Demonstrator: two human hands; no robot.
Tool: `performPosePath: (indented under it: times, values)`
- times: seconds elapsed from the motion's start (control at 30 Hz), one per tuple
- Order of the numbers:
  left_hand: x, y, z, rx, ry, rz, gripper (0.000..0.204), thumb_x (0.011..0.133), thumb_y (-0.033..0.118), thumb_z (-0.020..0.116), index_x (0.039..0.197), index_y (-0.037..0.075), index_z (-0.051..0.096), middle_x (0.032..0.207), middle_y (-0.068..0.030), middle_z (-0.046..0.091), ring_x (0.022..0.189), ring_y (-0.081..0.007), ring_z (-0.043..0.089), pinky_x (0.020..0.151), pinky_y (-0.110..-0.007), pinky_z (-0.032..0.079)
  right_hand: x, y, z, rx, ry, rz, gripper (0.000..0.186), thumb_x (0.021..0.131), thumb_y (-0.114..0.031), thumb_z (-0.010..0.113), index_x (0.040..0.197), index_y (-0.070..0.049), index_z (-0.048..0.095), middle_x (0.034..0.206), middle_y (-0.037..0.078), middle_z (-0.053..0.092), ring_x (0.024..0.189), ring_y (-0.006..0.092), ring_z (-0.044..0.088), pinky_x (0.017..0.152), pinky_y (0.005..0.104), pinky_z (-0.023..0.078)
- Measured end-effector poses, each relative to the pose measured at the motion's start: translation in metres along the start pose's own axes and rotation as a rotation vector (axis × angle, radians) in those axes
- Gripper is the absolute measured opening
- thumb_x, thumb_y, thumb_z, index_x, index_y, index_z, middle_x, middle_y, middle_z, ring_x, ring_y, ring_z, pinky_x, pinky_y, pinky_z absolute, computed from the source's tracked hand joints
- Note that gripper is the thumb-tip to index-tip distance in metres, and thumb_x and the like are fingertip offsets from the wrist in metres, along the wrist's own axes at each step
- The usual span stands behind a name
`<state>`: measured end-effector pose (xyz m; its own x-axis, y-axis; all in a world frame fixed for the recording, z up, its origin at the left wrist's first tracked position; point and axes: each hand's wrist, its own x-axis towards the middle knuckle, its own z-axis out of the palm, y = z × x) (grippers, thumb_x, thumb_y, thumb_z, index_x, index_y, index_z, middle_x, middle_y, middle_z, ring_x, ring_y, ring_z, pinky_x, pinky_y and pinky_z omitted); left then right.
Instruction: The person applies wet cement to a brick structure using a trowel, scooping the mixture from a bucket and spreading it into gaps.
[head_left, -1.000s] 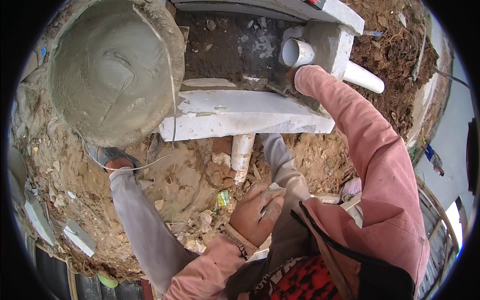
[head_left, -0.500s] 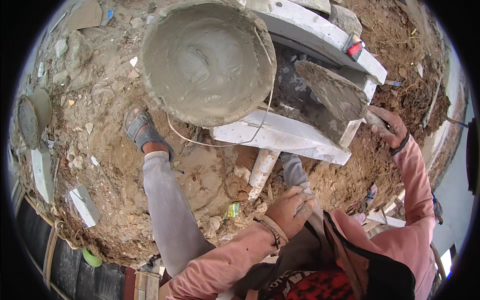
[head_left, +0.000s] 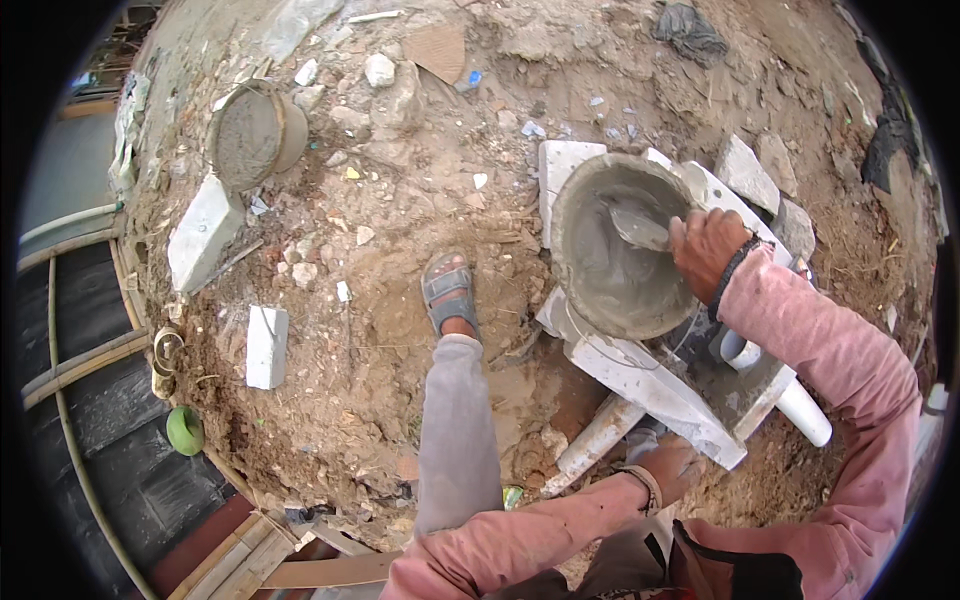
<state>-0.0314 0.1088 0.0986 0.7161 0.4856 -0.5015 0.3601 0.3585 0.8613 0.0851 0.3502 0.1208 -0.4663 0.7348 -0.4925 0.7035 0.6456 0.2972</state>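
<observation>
Trowel: I see my right hand (head_left: 708,252) closed around the handle of a trowel (head_left: 640,228), its blade dipped into wet grey mortar just left of my knuckles.
Mortar pan: the round pan (head_left: 575,270) holding the mix sits directly under and left of my right hand, resting on white blocks (head_left: 650,385).
Right hand: gripping, wrist bent over the pan's right rim, a dark band on the wrist.
Left hand: my left hand (head_left: 672,466) rests low, below the pan, against the lower edge of the white blocks; I cannot tell whether its fingers are curled or flat.
White pipes: one pipe (head_left: 595,440) slants out just left of my left hand; another (head_left: 800,410) pokes out to the right, below my right forearm.
Foot: my sandalled foot (head_left: 450,295) is planted on loose dirt, left of the pan and well clear of both hands.
Farther left: a second mortar-coated bucket (head_left: 255,135), loose white block pieces (head_left: 267,345) and a green round object (head_left: 184,430) lie well away from my hands.
Risk: I judge the pan could tip, since it perches on uneven blocks and a hard scoop near the rim would lever it.
Risk: mortar may slide off the blade if I lift it tilted.
Risk: the rubble underfoot could shift and unsettle my reach.
</observation>
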Motion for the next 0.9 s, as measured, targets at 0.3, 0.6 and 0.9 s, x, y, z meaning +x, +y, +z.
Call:
performPosePath:
  times: [0.3, 0.6, 0.9]
  values:
    - [-0.001, 0.014, -0.01, -0.075, 0.003, 0.011, 0.033, 0.091, 0.029, 0.05, 0.104, 0.001, 0.061, 0.101, -0.0173, 0.054, 0.095, -0.0332, 0.055, 0.085, -0.038, 0.043, -0.029, -0.005, 0.004, 0.287, -0.231, -0.152, 0.027, 0.078, -0.02, 0.054, 0.096, -0.001, 0.06, 0.075, 0.017, 0.065, 0.072, 0.0292, 0.067, 0.057, 0.0412, 0.051]
    - [0.008, 0.008, 0.0, -0.058, -0.045, -0.099, 0.035, 0.092, 0.029, 0.051, 0.106, -0.001, 0.06, 0.101, -0.0179, 0.055, 0.095, -0.0338, 0.055, 0.086, -0.039, 0.043, -0.038, 0.026, 0.082, 1.091, -0.104, -0.102, 0.039, 0.081, -0.026, 0.059, 0.116, -0.01, 0.062, 0.103, 0.017, 0.066, 0.096, 0.036, 0.063, 0.086, 0.0419, 0.049]
    - [0.005, -0.011, 0.014, 0.041, -0.133, -0.03, 0.032, 0.091, 0.027, 0.052, 0.105, 0.002, 0.063, 0.102, -0.0179, 0.057, 0.103, -0.0347, 0.053, 0.088, -0.038, 0.043, -0.135, 0.023, 0.136, 2.034, -0.154, 0.224, 0.04, 0.086, -0.02, 0.061, 0.123, -0.005, 0.057, 0.087, 0.001, 0.06, 0.069, 0.0085, 0.053, 0.056, 0.0226, 0.043]
